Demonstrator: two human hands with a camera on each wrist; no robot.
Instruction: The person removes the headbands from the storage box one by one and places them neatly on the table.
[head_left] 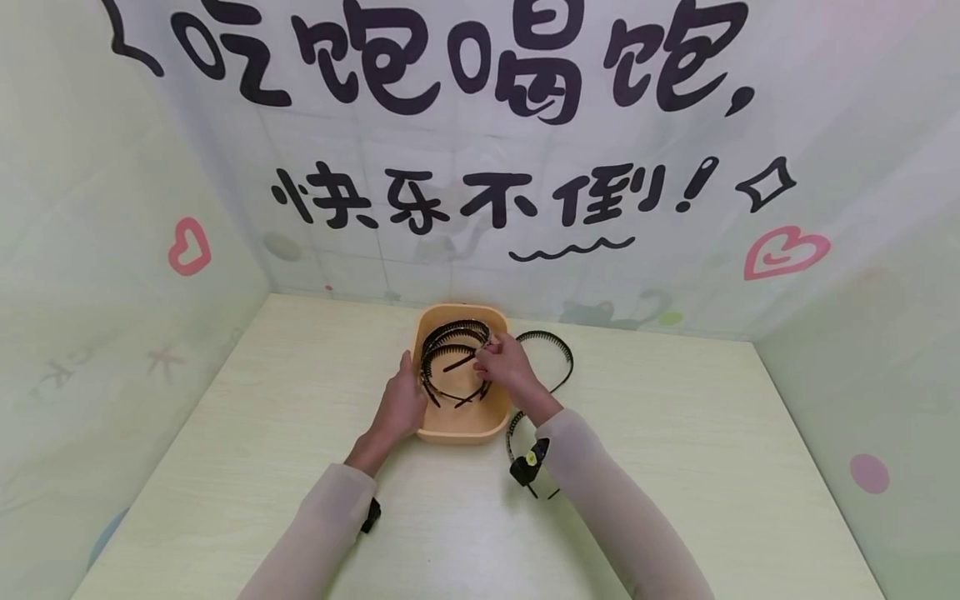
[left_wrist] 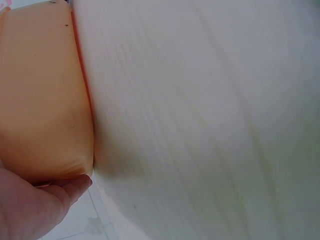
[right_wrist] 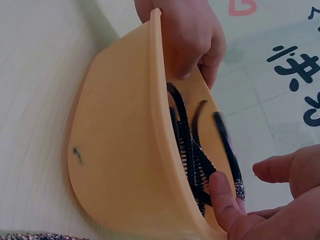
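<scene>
while the right hand (head_left: 510, 367) pinches a dark headband (right_wrist: 228, 145) inside the orange bin (head_left: 453, 437), mid-frame, it could snag on the teeth of the headbands (head_left: 459, 325) heaped there; if the left hand (head_left: 405, 400), gripping the bin's left wall, slackens, a tug could drag the bin askew.

Pale table (head_left: 675, 467) bearing orange basket (head_left: 457, 437), two headbands (head_left: 572, 360)

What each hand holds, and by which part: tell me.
Left hand: the orange bin, by its left side. Right hand: apparently a black headband, by its glittery part.
</scene>
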